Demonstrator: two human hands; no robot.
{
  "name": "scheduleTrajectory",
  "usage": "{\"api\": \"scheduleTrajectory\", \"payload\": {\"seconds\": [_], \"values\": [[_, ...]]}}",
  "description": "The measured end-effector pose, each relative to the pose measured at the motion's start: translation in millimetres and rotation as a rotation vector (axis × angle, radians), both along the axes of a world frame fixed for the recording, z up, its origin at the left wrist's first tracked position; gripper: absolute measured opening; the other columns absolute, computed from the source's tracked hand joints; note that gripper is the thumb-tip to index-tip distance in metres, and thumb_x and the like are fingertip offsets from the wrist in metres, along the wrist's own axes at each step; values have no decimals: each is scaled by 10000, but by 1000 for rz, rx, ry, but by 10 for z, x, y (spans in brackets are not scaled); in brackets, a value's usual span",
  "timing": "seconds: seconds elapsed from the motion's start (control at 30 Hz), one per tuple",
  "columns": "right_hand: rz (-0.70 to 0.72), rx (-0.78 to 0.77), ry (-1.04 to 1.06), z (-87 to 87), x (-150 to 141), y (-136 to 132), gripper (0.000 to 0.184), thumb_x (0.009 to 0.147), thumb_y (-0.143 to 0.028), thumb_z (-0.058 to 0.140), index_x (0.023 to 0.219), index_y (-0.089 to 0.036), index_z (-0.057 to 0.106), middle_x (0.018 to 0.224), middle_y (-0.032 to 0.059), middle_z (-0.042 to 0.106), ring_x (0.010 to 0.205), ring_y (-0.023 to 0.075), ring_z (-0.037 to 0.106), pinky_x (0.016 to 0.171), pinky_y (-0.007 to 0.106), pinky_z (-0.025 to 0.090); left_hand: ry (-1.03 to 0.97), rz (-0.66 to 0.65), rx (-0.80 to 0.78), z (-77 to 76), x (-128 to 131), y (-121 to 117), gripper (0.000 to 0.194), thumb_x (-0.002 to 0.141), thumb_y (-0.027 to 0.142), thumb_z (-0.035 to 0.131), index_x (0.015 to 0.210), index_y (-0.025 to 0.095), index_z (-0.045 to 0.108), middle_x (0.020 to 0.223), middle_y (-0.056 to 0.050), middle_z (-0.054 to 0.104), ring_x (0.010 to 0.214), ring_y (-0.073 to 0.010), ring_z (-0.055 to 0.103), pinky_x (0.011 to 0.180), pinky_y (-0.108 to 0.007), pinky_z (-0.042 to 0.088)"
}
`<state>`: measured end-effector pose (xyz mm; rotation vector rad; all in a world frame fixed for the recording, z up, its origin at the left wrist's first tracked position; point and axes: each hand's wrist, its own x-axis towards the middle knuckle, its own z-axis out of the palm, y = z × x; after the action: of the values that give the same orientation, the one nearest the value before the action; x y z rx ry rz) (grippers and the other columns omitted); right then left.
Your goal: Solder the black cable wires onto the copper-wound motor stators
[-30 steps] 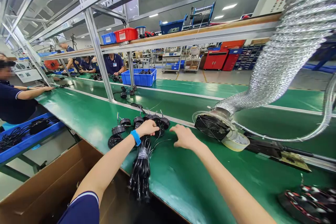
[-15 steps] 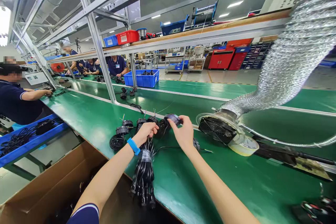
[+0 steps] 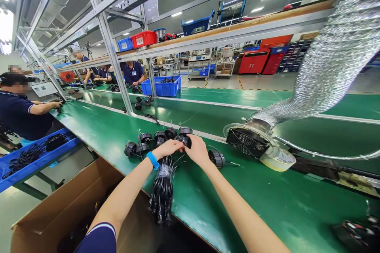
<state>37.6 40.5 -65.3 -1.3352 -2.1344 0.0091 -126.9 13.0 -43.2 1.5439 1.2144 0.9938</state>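
Both bare forearms reach forward over a green worktop (image 3: 255, 201). The right hand (image 3: 197, 151) has its fingers closed around a round black ribbed plastic unit (image 3: 184, 139), pinching it from the far side. The left hand (image 3: 168, 148), with a blue wristband (image 3: 152, 160), lies nearly flat, its fingers stretched toward the same unit and reaching its near edge. Whether they grip it, I cannot tell.

Just left of the fingers, a row of similar round black units (image 3: 142, 144) lies close together, with thin wires standing up from them. Another round black unit (image 3: 216, 158) sits just right of the right hand. Directly below the fingers, nearer the person, a bundle of thick black cables wrapped in clear film (image 3: 162, 189) hangs over the worktop's near edge, with wires running up toward the units.

Further right of the fingers, a wire-guarded round fan (image 3: 246, 141) is attached to a silver flexible duct (image 3: 326, 57). Below and left of the fingers stands an open brown cardboard box (image 3: 65, 215).

The work in hand appears to be sorting the units at the ends of the cable bundle. With one unit held, the next move seems to call for untangling its wire from its neighbours.
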Motion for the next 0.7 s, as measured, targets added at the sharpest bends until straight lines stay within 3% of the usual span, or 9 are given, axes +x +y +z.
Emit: {"api": "scheduleTrajectory", "payload": {"seconds": [0.1,0.23,0.37,0.5,0.6,0.7], "values": [[4,13,-72,60,-9,8,332,790,-195,659,1119,-163,626,1144,128,647,1101,289,543,922,393,404,-67,74,-11,-83,-30,72,311,776,411,662,629,138,679,612,-19,595,643,-142,512,696,-274,428],[-5,52,-142,130,-34,15,290,763,-258,722,1016,-144,641,1057,173,649,1082,353,519,944,503,350,-249,138,11,-108,-135,7,357,803,484,625,834,137,701,810,-44,617,738,-127,529,714,-244,429],[33,87,-134,66,-171,42,473,782,-335,706,1196,-162,557,1091,144,667,1087,324,550,1045,559,267,-339,103,3,-76,-195,-62,412,745,539,704,849,141,701,843,-44,607,748,-116,522,730,-234,429],[58,118,-84,2,-182,91,512,798,-299,634,1267,-166,481,1149,120,668,1092,281,590,1064,540,300,-342,71,-27,-80,-158,-47,449,704,557,740,840,130,705,774,-30,583,697,-106,504,693,-233,428],[72,165,-69,120,-36,118,474,767,-213,604,1225,-157,495,1157,120,662,1082,277,602,1092,560,276,-315,118,-27,-99,-122,-20,446,698,551,752,817,125,690,758,-25,579,676,-103,498,663,-235,424],[85,238,-68,375,127,118,514,760,-114,552,1267,-149,480,1262,151,602,1121,290,578,1134,580,196,-300,217,14,-56,-157,-29,434,757,546,704,895,135,682,810,-35,600,715,-113,526,677,-242,437]]}}
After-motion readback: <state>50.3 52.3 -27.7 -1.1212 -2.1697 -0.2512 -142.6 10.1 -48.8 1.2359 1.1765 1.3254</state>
